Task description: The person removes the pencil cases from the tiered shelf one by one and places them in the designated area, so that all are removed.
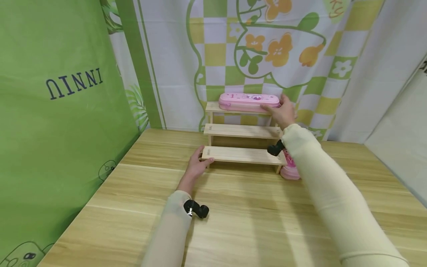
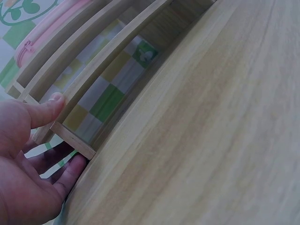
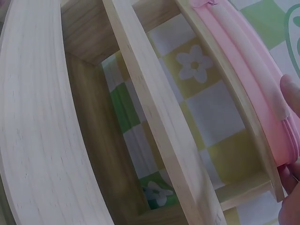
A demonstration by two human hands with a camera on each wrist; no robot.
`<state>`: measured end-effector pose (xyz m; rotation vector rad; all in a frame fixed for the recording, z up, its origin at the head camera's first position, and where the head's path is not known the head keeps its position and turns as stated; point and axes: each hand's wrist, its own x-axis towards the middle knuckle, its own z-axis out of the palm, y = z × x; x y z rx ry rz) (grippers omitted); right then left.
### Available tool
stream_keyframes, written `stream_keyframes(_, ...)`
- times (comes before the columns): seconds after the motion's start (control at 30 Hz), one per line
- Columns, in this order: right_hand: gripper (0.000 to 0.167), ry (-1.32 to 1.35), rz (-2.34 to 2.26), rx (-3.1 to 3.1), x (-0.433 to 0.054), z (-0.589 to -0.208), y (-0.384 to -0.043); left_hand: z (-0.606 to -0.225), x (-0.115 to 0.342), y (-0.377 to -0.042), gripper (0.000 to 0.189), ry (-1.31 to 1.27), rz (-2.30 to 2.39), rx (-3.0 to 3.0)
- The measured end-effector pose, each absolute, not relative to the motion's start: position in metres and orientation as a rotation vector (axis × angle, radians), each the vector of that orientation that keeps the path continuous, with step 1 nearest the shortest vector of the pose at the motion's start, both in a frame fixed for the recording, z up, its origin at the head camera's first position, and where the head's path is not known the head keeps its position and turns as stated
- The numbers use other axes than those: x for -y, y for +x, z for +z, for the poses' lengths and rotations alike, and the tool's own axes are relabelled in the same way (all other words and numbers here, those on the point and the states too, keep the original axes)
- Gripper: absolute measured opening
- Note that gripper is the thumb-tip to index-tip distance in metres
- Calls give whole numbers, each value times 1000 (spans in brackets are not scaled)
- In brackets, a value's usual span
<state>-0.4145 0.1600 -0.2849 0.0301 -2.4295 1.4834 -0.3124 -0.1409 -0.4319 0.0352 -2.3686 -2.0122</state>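
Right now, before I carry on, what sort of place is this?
Probably an indoor tabletop workspace: a wood-grain table, a patterned curtain hanging behind it, and a stepped wooden rack with a pink case on its top shelf.

Pink case [image 1: 245, 101] flat on top of upright 3-tier lt-wood rack [image 1: 242, 130].

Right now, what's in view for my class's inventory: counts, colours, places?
Table: one, wood-toned, foreground
Three-step rack: one, pale wood, on table
Pencil case: one, pink, rack's top
Partly hidden item: one, pink, right of rack
Patterned curtain: one, multicoloured, behind rack
Cloth: one, green, left
Backdrop: one, white, right
Wrist devices: two, black, at wrists
Sleeves: two, cream, foreground
Left hand: one, bare, gripping rack
Right hand: one, bare, gripping pencil case
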Motion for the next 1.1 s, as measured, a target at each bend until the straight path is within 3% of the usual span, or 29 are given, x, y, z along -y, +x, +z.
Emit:
stream_keyframes(0.4,107,16,1509,2432,-160,-288,-412,-433,138,-313,74,30,-2004,2367)
stream_keyframes(0.73,77,121,1463,2421,-159,-291,-407,-433,138,-314,75,41,-2021,2362)
stream_keyframes(1.1,78,103,1471,2307,-160,-296,-403,-434,141,-314,75,45,-2016,2379)
